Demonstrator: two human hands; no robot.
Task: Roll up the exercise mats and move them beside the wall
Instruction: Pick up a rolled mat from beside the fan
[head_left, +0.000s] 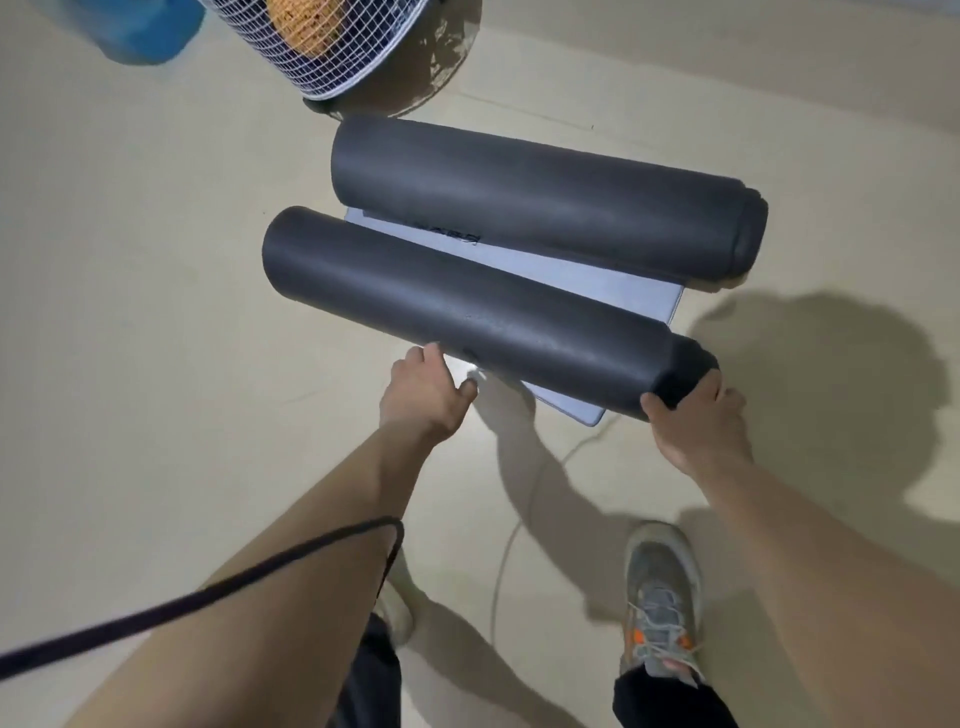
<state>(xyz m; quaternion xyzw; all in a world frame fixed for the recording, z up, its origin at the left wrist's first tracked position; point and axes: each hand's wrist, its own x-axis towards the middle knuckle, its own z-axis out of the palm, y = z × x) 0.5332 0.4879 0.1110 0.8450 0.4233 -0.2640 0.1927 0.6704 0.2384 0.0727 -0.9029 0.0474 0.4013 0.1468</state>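
In the upper left of the frame a blue container (148, 31) sits on the beige floor (130, 260), and just right of it stands a fan with a white wire cage (322, 47). At lower left a dark cord (208, 597) crosses the left forearm. In the middle of the frame the left hand (426, 397) rests against the near side of the nearer rolled mat (467, 317), fingers loosely curled against it, not closed around anything. That black roll lies slantwise on a flat grey sheet (587, 283). Just beyond it, toward the upper right, the farther rolled mat (545, 202) lies roughly parallel, close beside it with a strip of the sheet between. At right centre the right hand (698, 423) grips the nearer roll's right end. Below it, at lower right, is a grey shoe (662, 597).
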